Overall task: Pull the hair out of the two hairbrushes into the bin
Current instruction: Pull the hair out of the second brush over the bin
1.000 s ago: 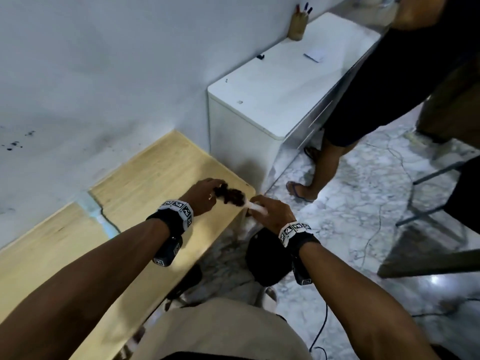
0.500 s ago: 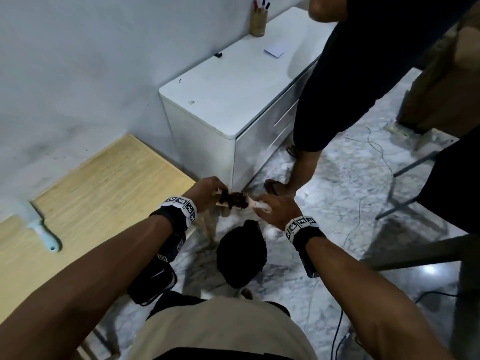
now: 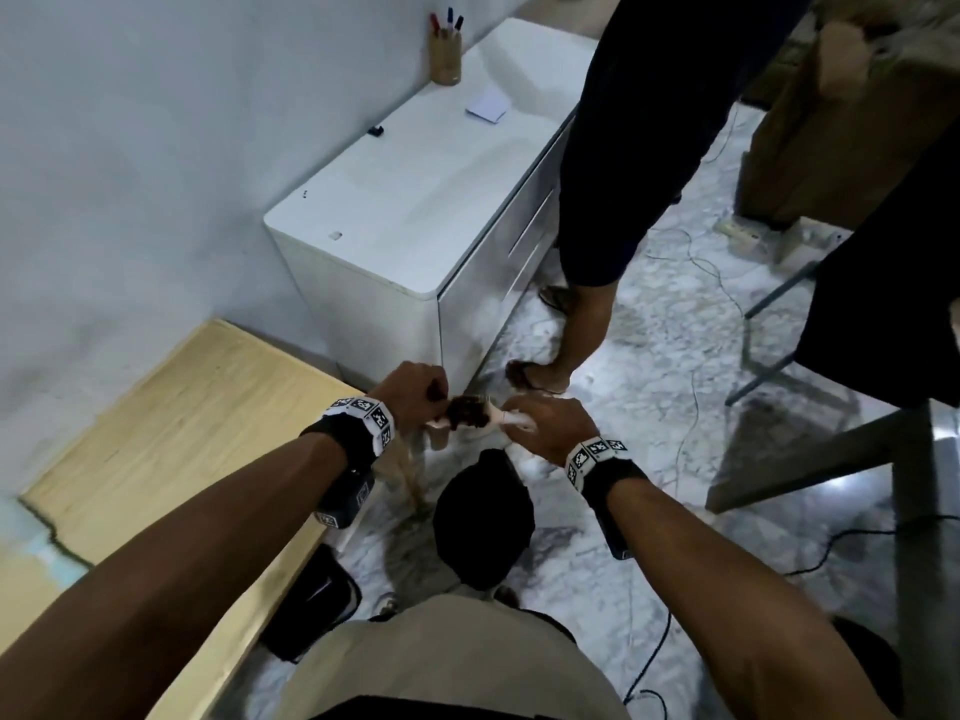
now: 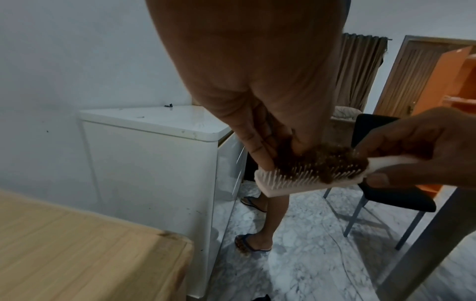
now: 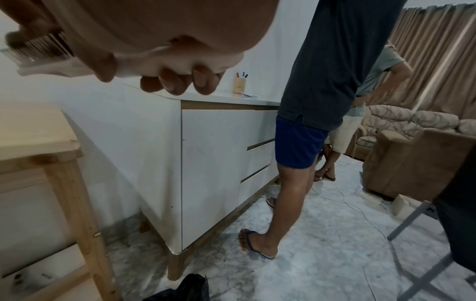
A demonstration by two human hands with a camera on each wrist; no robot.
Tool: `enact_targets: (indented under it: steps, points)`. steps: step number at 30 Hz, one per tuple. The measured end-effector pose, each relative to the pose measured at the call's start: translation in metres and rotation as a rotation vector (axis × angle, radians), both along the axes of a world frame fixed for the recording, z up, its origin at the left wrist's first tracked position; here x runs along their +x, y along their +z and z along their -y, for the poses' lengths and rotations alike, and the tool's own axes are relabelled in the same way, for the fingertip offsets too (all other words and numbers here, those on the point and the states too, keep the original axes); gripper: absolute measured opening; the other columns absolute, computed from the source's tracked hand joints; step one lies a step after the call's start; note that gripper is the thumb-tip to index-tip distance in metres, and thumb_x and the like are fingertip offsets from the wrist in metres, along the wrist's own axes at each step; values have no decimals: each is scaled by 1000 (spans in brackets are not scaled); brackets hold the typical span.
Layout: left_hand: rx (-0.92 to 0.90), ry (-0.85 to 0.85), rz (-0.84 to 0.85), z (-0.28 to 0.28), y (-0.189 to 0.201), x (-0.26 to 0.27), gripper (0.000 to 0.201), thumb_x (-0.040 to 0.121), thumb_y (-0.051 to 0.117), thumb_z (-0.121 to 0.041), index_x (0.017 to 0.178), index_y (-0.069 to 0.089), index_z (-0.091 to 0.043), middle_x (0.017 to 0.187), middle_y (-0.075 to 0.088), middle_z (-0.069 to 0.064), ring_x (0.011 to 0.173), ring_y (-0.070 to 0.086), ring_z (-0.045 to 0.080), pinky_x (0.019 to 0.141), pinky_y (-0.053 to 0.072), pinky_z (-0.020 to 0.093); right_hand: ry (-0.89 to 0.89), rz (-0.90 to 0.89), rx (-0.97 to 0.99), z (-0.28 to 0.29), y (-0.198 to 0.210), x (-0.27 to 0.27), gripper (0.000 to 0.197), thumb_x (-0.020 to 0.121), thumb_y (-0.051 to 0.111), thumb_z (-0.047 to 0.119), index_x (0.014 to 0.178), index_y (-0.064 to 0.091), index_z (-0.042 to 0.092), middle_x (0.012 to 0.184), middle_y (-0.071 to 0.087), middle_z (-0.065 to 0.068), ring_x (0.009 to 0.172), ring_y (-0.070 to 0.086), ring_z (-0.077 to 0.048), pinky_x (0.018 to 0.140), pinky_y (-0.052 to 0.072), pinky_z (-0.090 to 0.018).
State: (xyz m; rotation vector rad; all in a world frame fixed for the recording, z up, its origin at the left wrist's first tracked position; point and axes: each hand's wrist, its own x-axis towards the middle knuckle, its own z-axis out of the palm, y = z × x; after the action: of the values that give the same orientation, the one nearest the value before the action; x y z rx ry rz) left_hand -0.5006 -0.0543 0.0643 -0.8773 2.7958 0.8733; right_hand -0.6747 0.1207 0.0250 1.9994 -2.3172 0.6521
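A white paddle hairbrush point(image 3: 483, 415) point(image 4: 304, 180) point(image 5: 43, 59) is held over the floor, its bristles matted with a clump of brown hair point(image 3: 467, 412) point(image 4: 319, 160). My right hand point(image 3: 524, 419) point(image 4: 401, 163) point(image 5: 165, 79) grips the handle. My left hand point(image 3: 434, 400) point(image 4: 285, 148) pinches the hair at the brush's far end. Just below the hands stands the bin point(image 3: 483, 522), lined with a black bag point(image 5: 189, 287). A pale blue shape, blurred, lies on the wooden table point(image 3: 182, 433) at the left edge; it looks like the second hairbrush point(image 3: 34, 550).
A white cabinet point(image 3: 415, 200) stands against the wall beyond the table, with a pen cup point(image 3: 445, 57) on it. A person's legs point(image 3: 582, 330) are close beside it. A chair frame point(image 3: 769, 356) and cables point(image 3: 691, 407) are on the marble floor at the right.
Both hands carried the brush from above the table's corner out over the bin. The left fingers stay in the hair. The head view swung right.
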Motion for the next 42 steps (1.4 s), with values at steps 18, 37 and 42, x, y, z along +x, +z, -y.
enact_targets:
  steps: [18,37,42]
  points:
    - [60,23,-165,-8,4,-19,17,64,79,-15,78,70,-12,81,73,11,73,64,19,71,51,28,-293,178,229,-26,10,6,28,81,67,41,106,65,29,96,74,-3,91,67,-29,74,51,-37]
    - [158,-124,139,-21,-14,-24,28,60,79,-13,46,57,-23,63,70,6,60,69,21,58,56,32,-640,272,293,-43,9,-26,29,83,56,45,109,60,34,96,71,-7,89,66,-32,74,51,-35]
    - [174,-243,278,-27,-25,-26,34,58,78,-7,42,49,-18,48,58,2,46,58,13,52,48,28,-774,352,216,-47,14,-36,29,88,54,45,111,58,29,97,71,-10,92,64,-34,78,48,-38]
